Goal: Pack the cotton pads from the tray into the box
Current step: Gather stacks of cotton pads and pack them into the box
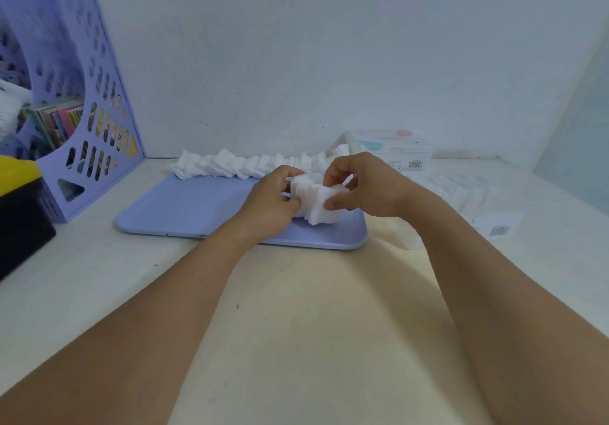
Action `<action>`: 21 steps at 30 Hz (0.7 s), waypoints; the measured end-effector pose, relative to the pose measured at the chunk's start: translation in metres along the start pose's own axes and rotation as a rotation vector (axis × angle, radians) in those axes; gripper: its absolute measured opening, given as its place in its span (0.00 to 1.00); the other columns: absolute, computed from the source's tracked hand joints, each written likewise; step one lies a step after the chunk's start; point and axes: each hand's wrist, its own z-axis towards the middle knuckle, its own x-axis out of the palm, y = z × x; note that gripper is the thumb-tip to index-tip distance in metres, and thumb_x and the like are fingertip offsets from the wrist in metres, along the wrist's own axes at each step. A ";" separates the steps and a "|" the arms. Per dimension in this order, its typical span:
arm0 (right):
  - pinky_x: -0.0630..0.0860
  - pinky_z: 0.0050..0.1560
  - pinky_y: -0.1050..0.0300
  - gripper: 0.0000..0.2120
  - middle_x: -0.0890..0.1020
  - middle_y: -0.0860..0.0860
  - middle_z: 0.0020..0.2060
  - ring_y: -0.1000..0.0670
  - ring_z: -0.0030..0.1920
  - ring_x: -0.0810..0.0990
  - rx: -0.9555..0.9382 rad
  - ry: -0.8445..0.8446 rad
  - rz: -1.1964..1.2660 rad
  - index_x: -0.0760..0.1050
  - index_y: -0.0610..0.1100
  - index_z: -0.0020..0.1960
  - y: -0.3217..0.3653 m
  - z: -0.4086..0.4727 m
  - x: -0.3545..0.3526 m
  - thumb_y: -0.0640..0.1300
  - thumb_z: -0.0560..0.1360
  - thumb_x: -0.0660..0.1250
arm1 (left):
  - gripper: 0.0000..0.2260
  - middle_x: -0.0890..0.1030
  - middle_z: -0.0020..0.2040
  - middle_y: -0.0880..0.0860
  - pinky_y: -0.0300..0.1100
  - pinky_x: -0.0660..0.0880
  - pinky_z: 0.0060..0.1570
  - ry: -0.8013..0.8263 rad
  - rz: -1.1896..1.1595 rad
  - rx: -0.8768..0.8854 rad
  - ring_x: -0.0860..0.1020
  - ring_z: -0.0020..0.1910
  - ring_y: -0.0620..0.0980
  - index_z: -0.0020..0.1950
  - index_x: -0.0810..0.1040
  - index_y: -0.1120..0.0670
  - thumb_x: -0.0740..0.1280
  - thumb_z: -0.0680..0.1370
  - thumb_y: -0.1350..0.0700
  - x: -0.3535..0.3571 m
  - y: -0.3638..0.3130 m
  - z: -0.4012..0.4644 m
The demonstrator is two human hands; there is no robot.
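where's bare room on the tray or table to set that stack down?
Free: the tray's left-front floor, between the row of pads and its near rim; the table in front of the tray, between the forearms. Crowded: the tray's back edge, and the right side by the box and flat packets.

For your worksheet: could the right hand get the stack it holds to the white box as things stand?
Probably yes: the right hand grips the stack of pads, and the box sits just behind it, nothing between.

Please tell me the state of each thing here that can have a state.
left hand: grips the pad bundle
right hand: grips the pad bundle
pad bundle: held together over the tray
tray: flat, a pad row along its far edge
box: behind the tray, opening unclear
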 end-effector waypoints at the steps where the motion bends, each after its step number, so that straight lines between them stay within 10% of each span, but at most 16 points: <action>1: 0.78 0.36 0.62 0.11 0.82 0.47 0.47 0.52 0.35 0.78 -0.001 0.019 0.024 0.81 0.45 0.48 0.001 0.000 -0.002 0.39 0.69 0.79 | 0.19 0.80 0.58 0.48 0.46 0.80 0.48 -0.027 0.005 0.005 0.80 0.54 0.50 0.62 0.76 0.48 0.64 0.76 0.66 0.000 0.000 0.000; 10: 0.75 0.36 0.59 0.11 0.81 0.48 0.45 0.52 0.35 0.76 -0.025 -0.039 0.031 0.78 0.45 0.49 0.002 0.003 0.014 0.39 0.71 0.78 | 0.19 0.80 0.54 0.52 0.36 0.75 0.35 0.061 -0.119 -0.053 0.78 0.48 0.50 0.62 0.76 0.50 0.60 0.77 0.68 0.002 -0.013 -0.003; 15: 0.66 0.60 0.63 0.37 0.66 0.47 0.72 0.49 0.69 0.69 0.031 0.035 0.007 0.56 0.50 0.79 0.008 0.000 0.021 0.41 0.76 0.72 | 0.27 0.79 0.55 0.54 0.40 0.78 0.46 0.216 -0.121 -0.140 0.77 0.48 0.49 0.69 0.67 0.47 0.69 0.75 0.66 0.005 -0.021 -0.008; 21: 0.59 0.75 0.55 0.39 0.55 0.48 0.80 0.47 0.79 0.57 0.054 0.193 -0.123 0.45 0.46 0.83 0.018 -0.006 0.031 0.42 0.80 0.65 | 0.43 0.77 0.49 0.55 0.41 0.76 0.41 0.264 0.047 -0.186 0.77 0.41 0.48 0.81 0.42 0.48 0.66 0.77 0.67 0.013 -0.011 -0.002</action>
